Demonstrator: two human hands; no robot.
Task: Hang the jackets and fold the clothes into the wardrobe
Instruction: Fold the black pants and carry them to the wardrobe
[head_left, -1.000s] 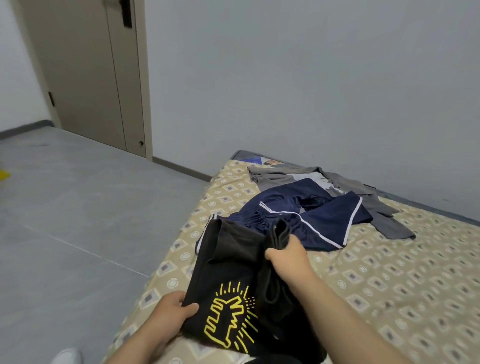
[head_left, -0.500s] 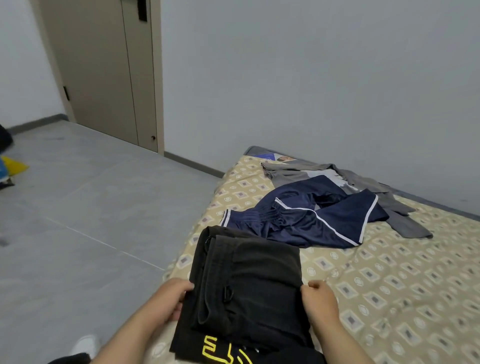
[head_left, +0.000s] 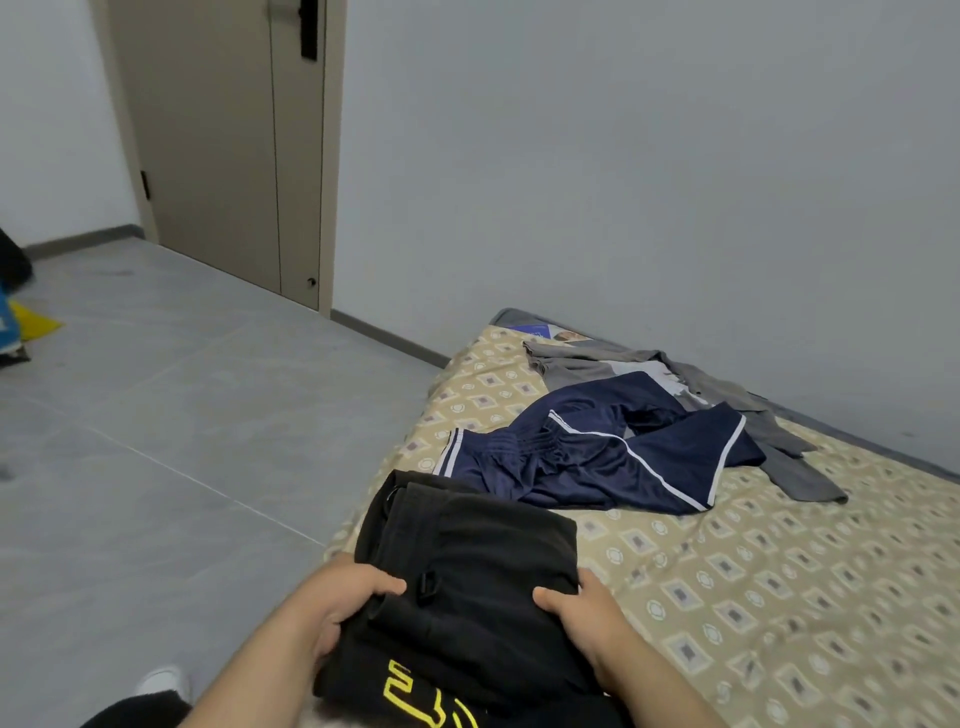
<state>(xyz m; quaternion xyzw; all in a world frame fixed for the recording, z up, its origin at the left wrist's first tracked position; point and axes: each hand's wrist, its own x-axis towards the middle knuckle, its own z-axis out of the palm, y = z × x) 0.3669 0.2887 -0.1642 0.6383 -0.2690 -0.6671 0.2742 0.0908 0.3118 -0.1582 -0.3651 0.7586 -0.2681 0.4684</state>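
Your left hand (head_left: 337, 605) and right hand (head_left: 589, 621) grip the folded black garment (head_left: 467, 551) by its sides, fingers (head_left: 382, 586) curled round it, on the bed (head_left: 779, 597).

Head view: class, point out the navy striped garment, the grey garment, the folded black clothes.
navy striped garment (head_left: 582, 478), head view, its middle fabric.
grey garment (head_left: 571, 364), head view, its left end.
folded black clothes (head_left: 483, 561), head view, top surface.

A single wide-angle view from the person's head, facing forward and down; the left hand (head_left: 337, 605) and right hand (head_left: 589, 618) sit close at the bottom edge — the mattress (head_left: 779, 597) runs away rightward; door (head_left: 218, 145) and wall (head_left: 623, 182) far ahead.
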